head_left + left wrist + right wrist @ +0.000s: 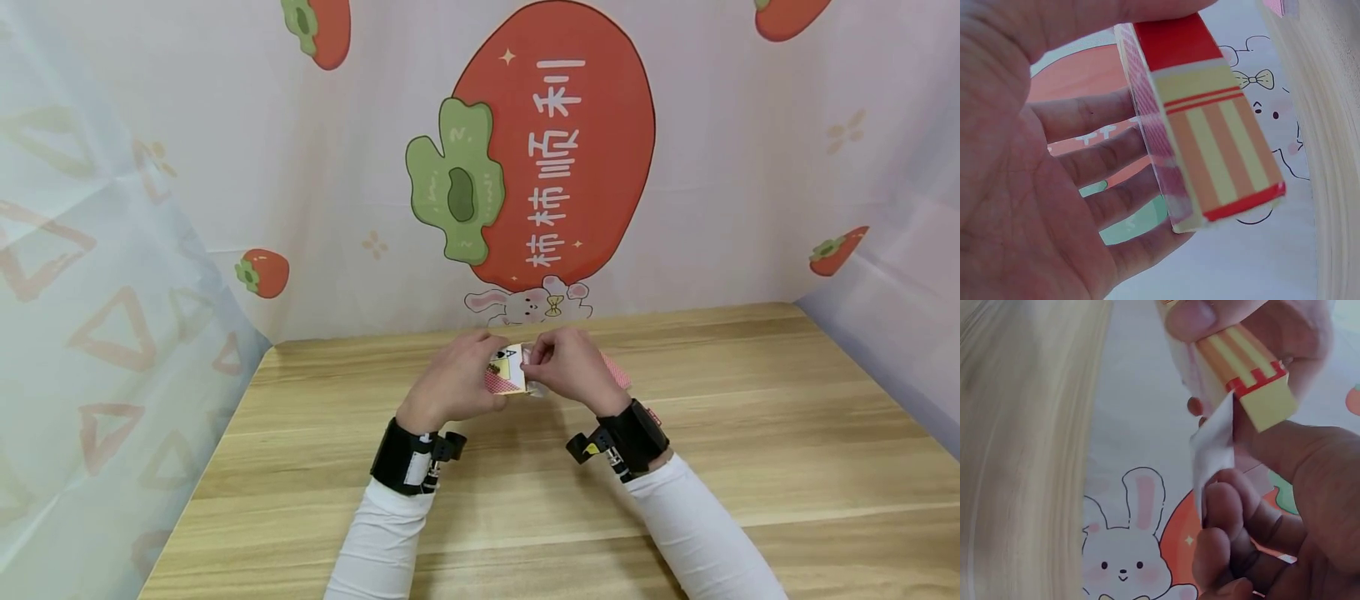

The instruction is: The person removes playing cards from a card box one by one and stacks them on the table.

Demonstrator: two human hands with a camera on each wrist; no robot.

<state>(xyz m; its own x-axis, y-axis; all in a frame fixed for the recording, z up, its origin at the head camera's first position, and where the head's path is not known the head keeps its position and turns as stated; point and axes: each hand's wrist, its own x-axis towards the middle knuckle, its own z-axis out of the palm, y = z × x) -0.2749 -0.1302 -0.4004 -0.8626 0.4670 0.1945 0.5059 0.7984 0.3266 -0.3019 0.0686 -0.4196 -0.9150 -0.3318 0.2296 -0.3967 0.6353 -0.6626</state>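
Note:
My left hand (pixel 453 379) grips a small playing card box (pixel 510 371), its front showing an ace and a red pattern. In the left wrist view, the thumb lies across the striped narrow side of the box (pixel 1222 144) and the fingers are behind it. My right hand (pixel 573 367) is at the other end of the box. In the right wrist view, a thin white flap (pixel 1215 440) stands out from the box's end, and the curled right fingers (pixel 1222 506) hold its lower edge. Clear film (pixel 537 389) shows below the right fingertips.
A red-patterned flat thing (pixel 616 370) lies on the wooden table (pixel 517 517), partly hidden behind the right hand. A printed cloth (pixel 360 167) with persimmons and a rabbit hangs along the table's back edge, and pale cloth hangs on both sides.

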